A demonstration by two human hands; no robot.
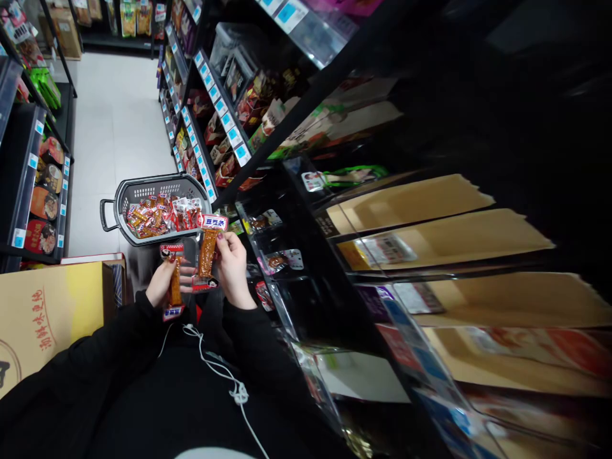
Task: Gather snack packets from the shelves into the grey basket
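Note:
My right hand (233, 269) pinches a small clear snack packet (207, 252) with a brown strip inside and a white-and-blue label at its top. In my left hand (162, 279) is a similar snack packet (175, 287), its blue-and-white label end pointing down. The left fingers reach behind the right-hand packet; whether they touch it I cannot tell. Just beyond both hands stands a grey shopping basket (125, 191) with several loose snack packets (153, 213) in it, some brown and some red. Its handle hangs out on the left side.
On the right, a divided black shelf (315, 287) holds brown cardboard boxes (449, 245) and a few packets. A large cardboard box (52, 319) stands at my left. Shelves with bowl-shaped food packs (45, 203) line the left side. The pale floor aisle (115, 115) runs ahead.

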